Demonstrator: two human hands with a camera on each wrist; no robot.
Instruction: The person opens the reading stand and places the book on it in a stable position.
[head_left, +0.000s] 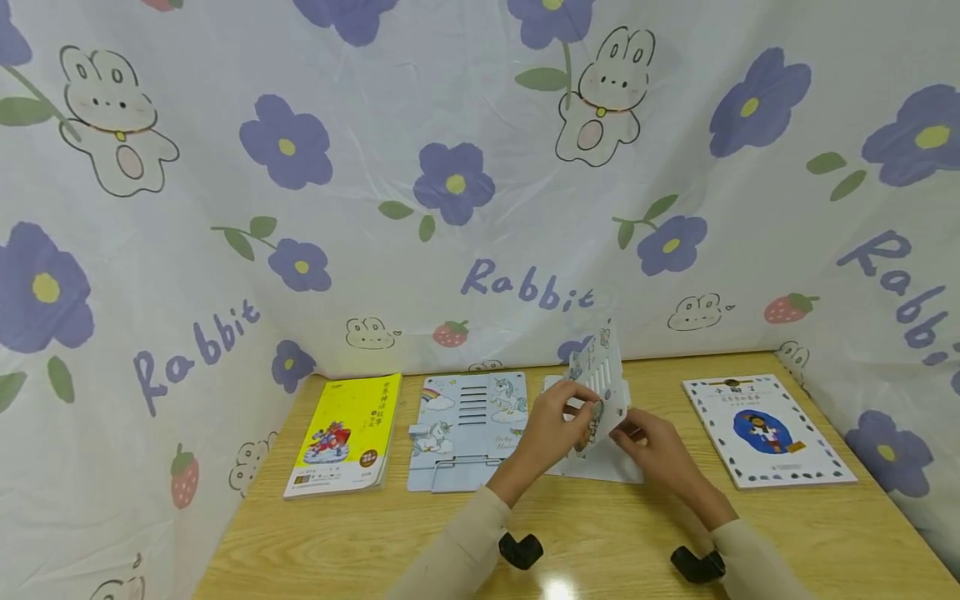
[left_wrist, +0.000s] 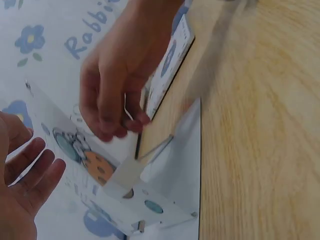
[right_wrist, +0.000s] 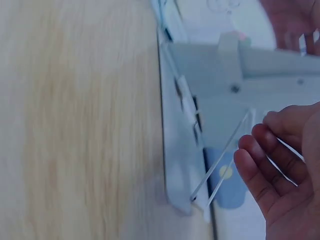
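Observation:
A white folding book stand (head_left: 603, 375) has its slotted, cartoon-printed panel tilted up from a flat base (head_left: 600, 467) on the table. At the panel's front is my left hand (head_left: 551, 425); in the left wrist view its fingers are relaxed and slightly spread beside the printed face (left_wrist: 92, 157). Behind the panel, my right hand (head_left: 663, 450) hovers with loosely bent fingers. The right wrist view shows that hand close to a thin wire support (right_wrist: 225, 150), which slants from the base to the panel's back. Whether either hand touches the stand is unclear.
Left of the hands lies a second, folded stand with unicorn prints (head_left: 472, 433). A yellow book (head_left: 348, 433) is at the table's far left, and a white-covered book (head_left: 765, 429) at the right. A printed cloth (head_left: 450, 275) hangs behind the wooden table (head_left: 600, 542).

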